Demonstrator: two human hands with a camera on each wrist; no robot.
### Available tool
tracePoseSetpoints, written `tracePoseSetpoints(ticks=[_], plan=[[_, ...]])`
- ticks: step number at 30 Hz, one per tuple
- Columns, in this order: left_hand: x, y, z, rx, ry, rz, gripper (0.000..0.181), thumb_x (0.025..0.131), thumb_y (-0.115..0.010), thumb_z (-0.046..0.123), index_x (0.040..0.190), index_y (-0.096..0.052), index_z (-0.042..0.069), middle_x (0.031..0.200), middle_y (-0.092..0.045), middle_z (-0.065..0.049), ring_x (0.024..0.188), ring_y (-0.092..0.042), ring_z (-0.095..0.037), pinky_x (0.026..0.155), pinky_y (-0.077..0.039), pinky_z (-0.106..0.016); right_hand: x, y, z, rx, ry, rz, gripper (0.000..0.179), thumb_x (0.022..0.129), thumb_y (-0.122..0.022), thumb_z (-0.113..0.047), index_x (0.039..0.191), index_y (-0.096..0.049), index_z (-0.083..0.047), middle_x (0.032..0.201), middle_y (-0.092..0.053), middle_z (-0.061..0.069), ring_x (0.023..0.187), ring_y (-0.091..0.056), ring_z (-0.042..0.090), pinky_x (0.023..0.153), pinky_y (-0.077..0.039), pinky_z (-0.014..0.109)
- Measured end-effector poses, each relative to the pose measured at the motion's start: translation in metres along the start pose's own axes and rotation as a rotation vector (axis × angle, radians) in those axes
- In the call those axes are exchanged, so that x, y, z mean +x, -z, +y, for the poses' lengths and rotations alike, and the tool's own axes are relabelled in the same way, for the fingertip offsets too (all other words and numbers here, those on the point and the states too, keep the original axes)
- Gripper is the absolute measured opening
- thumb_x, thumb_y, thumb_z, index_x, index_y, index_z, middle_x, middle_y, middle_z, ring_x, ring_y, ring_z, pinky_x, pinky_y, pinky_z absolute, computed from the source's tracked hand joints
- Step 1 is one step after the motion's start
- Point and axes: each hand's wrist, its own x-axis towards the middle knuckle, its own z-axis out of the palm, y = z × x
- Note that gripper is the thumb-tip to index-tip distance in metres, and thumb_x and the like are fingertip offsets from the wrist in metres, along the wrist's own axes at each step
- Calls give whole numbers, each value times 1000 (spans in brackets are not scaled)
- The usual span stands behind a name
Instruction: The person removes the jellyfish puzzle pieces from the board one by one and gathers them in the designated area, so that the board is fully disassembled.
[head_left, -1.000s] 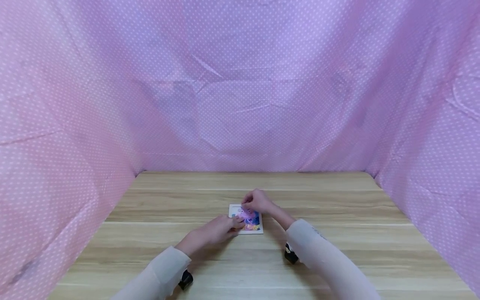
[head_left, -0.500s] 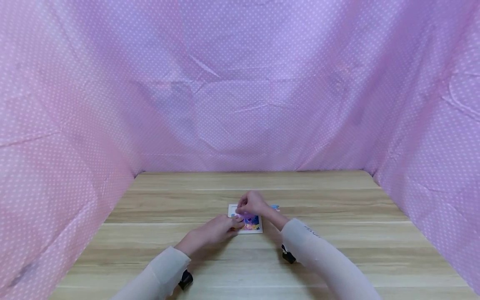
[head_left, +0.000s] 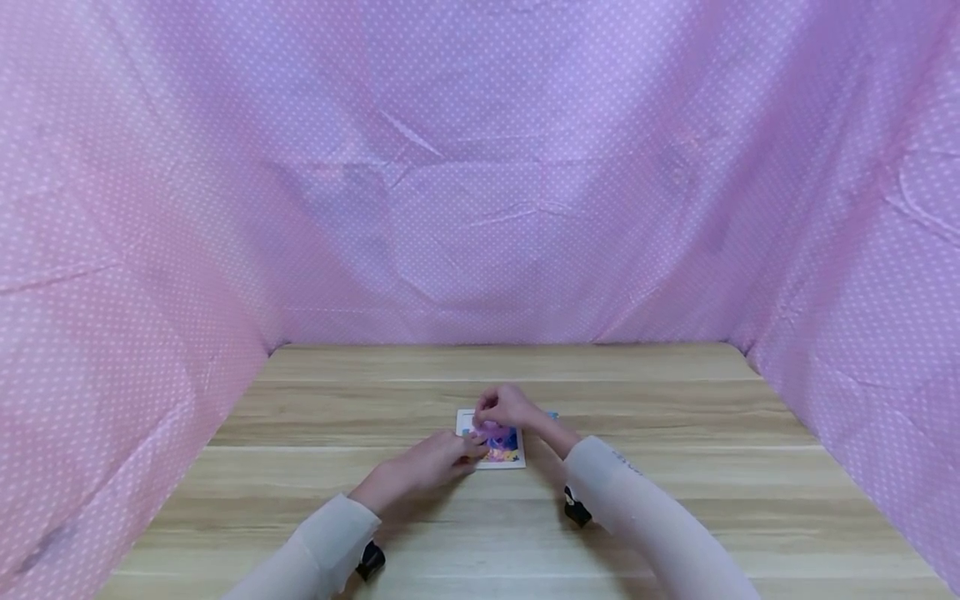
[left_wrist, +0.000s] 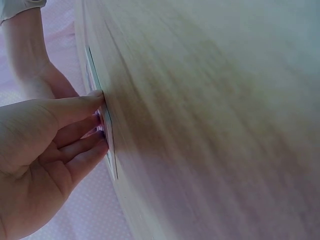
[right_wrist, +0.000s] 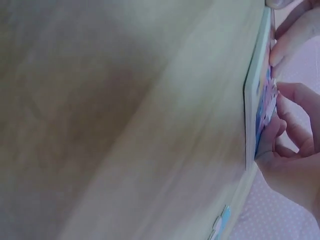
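A flat picture puzzle board (head_left: 502, 464) with a white frame and a colourful printed scene lies on the table, well ahead of the person. My left hand (head_left: 446, 457) rests at its left side, fingertips on the picture and the thumb at the near edge, as the left wrist view also shows. Over the board's upper part, my right hand (head_left: 510, 406) pinches a pink puzzle piece (right_wrist: 270, 100) between thumb and fingers. That piece stands slightly tilted, close over the picture. The right hand covers much of the board's upper right in the head view.
Another small piece, light blue and pink (right_wrist: 220, 223), lies on the wooden table (head_left: 645, 392) to the right of the board, partly behind the right wrist in the head view. A pink dotted cloth (head_left: 480, 250) hangs around the table's back and sides.
My right hand has shifted slightly left and nearer over the board, bringing the blue piece beyond its wrist into view. My left hand has stayed in place.
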Motion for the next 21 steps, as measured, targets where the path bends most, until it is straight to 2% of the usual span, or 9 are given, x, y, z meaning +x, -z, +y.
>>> tracePoseSetpoints(ticks=[3,4,6,8,12,15,18,19,21], plan=[[1,2,1,6,4,-3,34,100,-63,6,134,-67,9,110,-73,-4,73,-52,-3,69,-49,-16,1,6,4,6,44,-43,9,90,-73,-8,91,-75,1,84,-74,7,70,-56,3,64,-46,15],[2,2,2,7,10,-6,34,101,-62,7,134,-66,9,115,-73,-4,77,-55,-4,71,-51,-17,1,8,5,4,59,-64,10,91,-73,-8,94,-74,1,86,-73,8,73,-57,4,66,-47,16],[3,3,2,23,6,-9,34,101,-62,7,135,-66,9,123,-73,-6,92,-65,-8,82,-56,-21,0,14,8,2,66,-108,11,93,-72,-7,100,-74,1,92,-73,9,77,-57,4,71,-47,17],[3,4,3,26,7,-15,35,102,-61,8,136,-64,8,135,-68,-8,114,-68,-15,97,-56,-29,-2,20,9,-6,74,-164,16,94,-70,-4,108,-73,2,98,-72,11,82,-56,7,74,-47,18],[4,4,4,22,25,-31,36,103,-60,10,139,-62,9,146,-58,-8,116,-66,-10,99,-54,-26,-4,28,10,-46,77,-226,24,92,-69,3,116,-72,1,103,-71,11,87,-55,9,77,-46,18],[4,3,3,20,38,-42,36,103,-60,10,139,-62,11,148,-56,-8,102,-66,-7,94,-54,-23,-3,28,10,-64,71,-221,25,90,-71,4,114,-73,0,103,-71,9,88,-56,10,79,-48,19],[4,2,3,31,44,-44,36,103,-60,9,139,-62,11,149,-55,-8,126,-64,-17,108,-50,-33,-3,26,11,-62,45,-201,24,90,-71,3,113,-74,-3,106,-71,8,92,-57,11,84,-49,21],[5,2,4,42,39,-40,36,102,-60,9,139,-62,10,148,-56,-8,125,-64,-18,108,-51,-34,-3,26,12,-57,44,-195,24,90,-71,3,114,-74,-3,108,-71,8,94,-58,12,86,-49,23],[6,3,5,64,24,-29,35,102,-61,9,137,-63,9,147,-58,-9,135,-56,-23,111,-48,-37,-4,27,12,-46,41,-184,24,91,-71,2,114,-73,-3,110,-71,9,95,-58,11,86,-48,23]])
